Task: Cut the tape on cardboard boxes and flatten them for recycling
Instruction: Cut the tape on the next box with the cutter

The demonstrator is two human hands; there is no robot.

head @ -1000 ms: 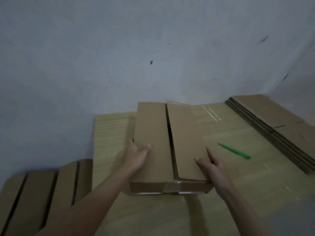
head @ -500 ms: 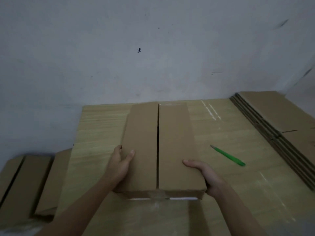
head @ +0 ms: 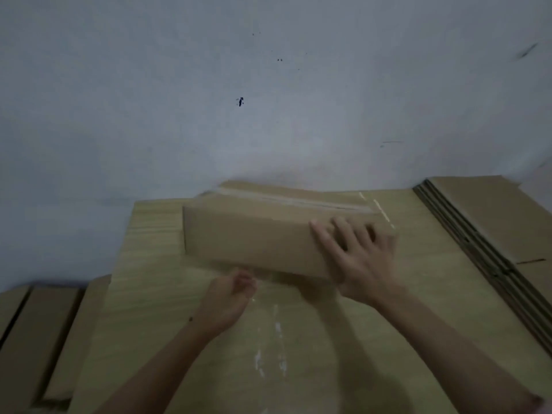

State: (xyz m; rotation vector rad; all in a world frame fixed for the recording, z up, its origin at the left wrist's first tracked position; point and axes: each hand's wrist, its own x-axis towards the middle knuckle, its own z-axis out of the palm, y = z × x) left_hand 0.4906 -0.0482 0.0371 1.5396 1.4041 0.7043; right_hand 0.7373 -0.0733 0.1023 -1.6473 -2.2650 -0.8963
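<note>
On the wooden counter [head: 167,318], close to the wall, the cardboard box [head: 254,237] is lying on its long side and a little tilted, with a taped seam [head: 298,200] showing along its upper far face. The right hand [head: 355,258] is resting flat on the right end of the box with the fingers spread, and the left hand [head: 230,297] is reaching under the near lower edge; its fingers are hidden there, so I cannot tell if they are curled or straight. To do this turn well, I think both hands should be steadying the box until the taped face is looking up and the box is sitting firm. Flattened boxes [head: 490,234] are stacked at the right, just beside the working place, and more cardboard [head: 38,339] is lying lower at the left. No cutter is visible now, so it must be found before cutting.
</note>
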